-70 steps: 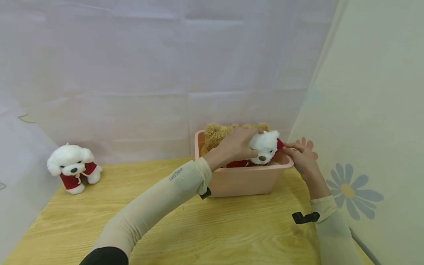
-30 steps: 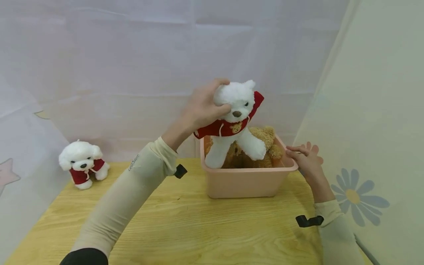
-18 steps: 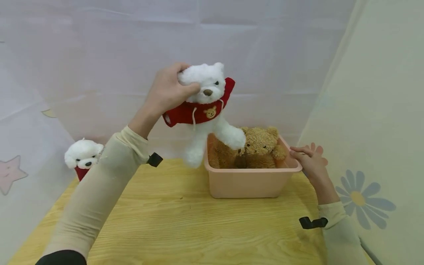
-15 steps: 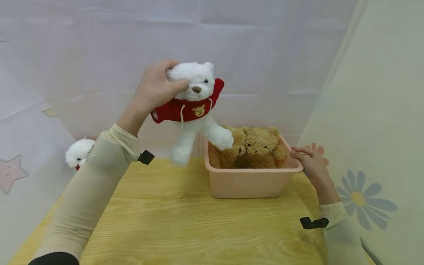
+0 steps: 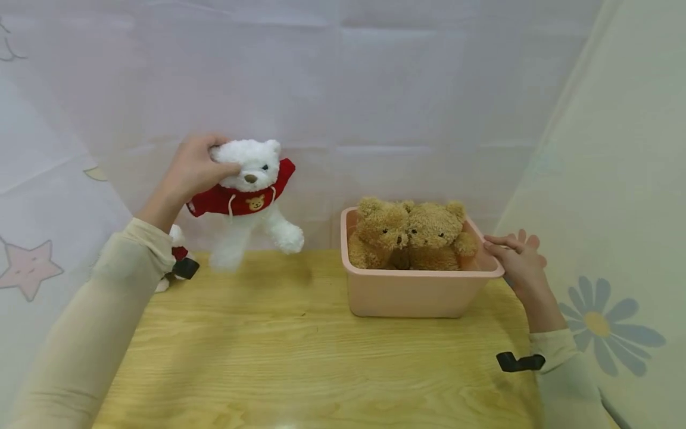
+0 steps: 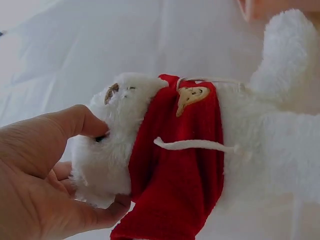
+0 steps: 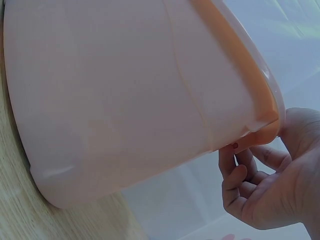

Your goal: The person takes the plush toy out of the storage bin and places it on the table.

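Note:
My left hand [image 5: 193, 170] grips a white teddy bear [image 5: 248, 173] in a red hoodie by its head. The bear hangs above the table, its legs dangling. In the left wrist view the thumb presses the bear's face and the fingers [image 6: 100, 214] curl behind the head. At the right, a pink plastic bin [image 5: 418, 295] stands on the table. Two brown teddy bears [image 5: 382, 229] sit side by side inside it. My right hand [image 5: 518, 262] holds the bin's right rim, its fingers curled under the edge in the right wrist view.
A white plush dog [image 5: 179, 252] in red stands at the table's left, mostly hidden by my left wrist. The wooden table [image 5: 321, 369] meets a pale cloth backdrop [image 5: 332, 119] behind. A flower-printed panel [image 5: 595, 322] rises close at the right.
My left hand has lifted the white teddy bear out of the bin and carried it left, lowering it lately. The brown bears have come into full sight. My right hand stays on the rim.

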Tool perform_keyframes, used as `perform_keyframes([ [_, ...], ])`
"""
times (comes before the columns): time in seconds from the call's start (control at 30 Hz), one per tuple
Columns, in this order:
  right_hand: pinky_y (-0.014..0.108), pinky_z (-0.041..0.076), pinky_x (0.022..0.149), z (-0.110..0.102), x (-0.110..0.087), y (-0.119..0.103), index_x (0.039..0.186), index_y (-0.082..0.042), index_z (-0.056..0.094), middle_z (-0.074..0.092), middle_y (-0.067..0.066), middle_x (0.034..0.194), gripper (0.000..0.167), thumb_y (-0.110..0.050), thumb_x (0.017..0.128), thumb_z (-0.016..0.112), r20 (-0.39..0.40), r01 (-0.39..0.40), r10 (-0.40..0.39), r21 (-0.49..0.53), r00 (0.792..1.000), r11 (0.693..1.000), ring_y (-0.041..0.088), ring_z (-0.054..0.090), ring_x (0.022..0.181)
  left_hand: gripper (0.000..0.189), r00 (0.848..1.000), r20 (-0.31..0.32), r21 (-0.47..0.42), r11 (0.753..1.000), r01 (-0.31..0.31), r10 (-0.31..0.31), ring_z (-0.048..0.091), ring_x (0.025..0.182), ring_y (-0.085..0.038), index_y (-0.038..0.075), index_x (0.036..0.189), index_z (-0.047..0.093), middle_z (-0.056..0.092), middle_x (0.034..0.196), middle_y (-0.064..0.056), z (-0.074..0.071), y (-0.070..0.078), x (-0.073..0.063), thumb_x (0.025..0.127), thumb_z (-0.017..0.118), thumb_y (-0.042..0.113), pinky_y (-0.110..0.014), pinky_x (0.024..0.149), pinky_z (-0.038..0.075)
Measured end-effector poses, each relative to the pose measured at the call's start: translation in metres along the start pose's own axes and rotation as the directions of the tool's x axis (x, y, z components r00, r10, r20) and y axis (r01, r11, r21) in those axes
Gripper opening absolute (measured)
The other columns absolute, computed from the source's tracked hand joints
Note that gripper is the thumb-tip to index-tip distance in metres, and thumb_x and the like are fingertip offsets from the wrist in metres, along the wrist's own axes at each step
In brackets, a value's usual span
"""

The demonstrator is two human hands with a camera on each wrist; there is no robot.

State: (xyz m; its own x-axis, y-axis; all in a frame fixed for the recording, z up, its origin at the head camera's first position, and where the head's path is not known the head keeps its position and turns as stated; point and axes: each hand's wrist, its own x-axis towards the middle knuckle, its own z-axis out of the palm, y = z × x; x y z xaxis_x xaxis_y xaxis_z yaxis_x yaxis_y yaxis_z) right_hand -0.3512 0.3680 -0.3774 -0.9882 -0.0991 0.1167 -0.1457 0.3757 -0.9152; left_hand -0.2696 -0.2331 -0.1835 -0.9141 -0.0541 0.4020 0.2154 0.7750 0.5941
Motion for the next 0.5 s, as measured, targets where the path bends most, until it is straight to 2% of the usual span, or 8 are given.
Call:
perform_keyframes([
  [0.2, 0.061, 0.020, 0.113, 0.000, -0.004, 0.003, 0.155, -0.001, 0.038, -0.030, -0.002, 0.159, 0.065, -0.040, 0.106, 0.053, 0.003, -0.005, 0.005, -0.005, 1.000, 1.000, 0.019, -0.027, 0.145, 0.055, 1.000, -0.010, 0.019, 1.000, 0.016, -0.016, 0.056, 0.110, -0.031, -0.001, 0.140, 0.057, 0.058, 0.133, -0.019, 0.003, -0.044, -0.008, 0.091, 0.072, 0.019, -0.039, 0.084, 0.048],
  [0.37, 0.057, 0.027, 0.112, -0.003, -0.006, 0.003, 0.157, -0.004, 0.037, -0.026, 0.000, 0.161, 0.068, -0.044, 0.105, 0.053, 0.007, -0.018, 0.018, -0.024, 1.000, 1.000, 0.023, -0.021, 0.148, 0.059, 0.999, -0.012, 0.013, 0.999, 0.029, -0.029, 0.053, 0.116, -0.033, -0.002, 0.143, 0.054, 0.055, 0.137, -0.021, 0.006, -0.067, -0.014, 0.091, 0.073, 0.019, -0.046, 0.089, 0.046],
  [0.43, 0.044, 0.038, 0.110, -0.004, -0.007, 0.003, 0.157, -0.004, 0.037, -0.023, 0.002, 0.162, 0.069, -0.045, 0.105, 0.054, 0.007, -0.023, 0.023, -0.028, 1.000, 0.999, 0.026, -0.019, 0.149, 0.059, 0.999, -0.002, 0.011, 0.999, 0.035, -0.035, 0.053, 0.116, -0.035, -0.003, 0.142, 0.053, 0.054, 0.138, -0.023, 0.007, -0.074, -0.014, 0.091, 0.073, 0.018, -0.048, 0.090, 0.046],
  [0.5, 0.030, 0.048, 0.099, -0.005, -0.008, 0.002, 0.156, -0.003, 0.038, -0.022, 0.002, 0.163, 0.068, -0.044, 0.105, 0.054, 0.000, -0.026, 0.026, -0.013, 1.000, 1.000, 0.029, -0.017, 0.149, 0.057, 0.999, 0.011, 0.021, 0.999, 0.037, -0.037, 0.054, 0.115, -0.036, -0.004, 0.141, 0.053, 0.055, 0.136, -0.023, 0.008, -0.080, -0.014, 0.091, 0.072, 0.016, -0.049, 0.090, 0.047],
])
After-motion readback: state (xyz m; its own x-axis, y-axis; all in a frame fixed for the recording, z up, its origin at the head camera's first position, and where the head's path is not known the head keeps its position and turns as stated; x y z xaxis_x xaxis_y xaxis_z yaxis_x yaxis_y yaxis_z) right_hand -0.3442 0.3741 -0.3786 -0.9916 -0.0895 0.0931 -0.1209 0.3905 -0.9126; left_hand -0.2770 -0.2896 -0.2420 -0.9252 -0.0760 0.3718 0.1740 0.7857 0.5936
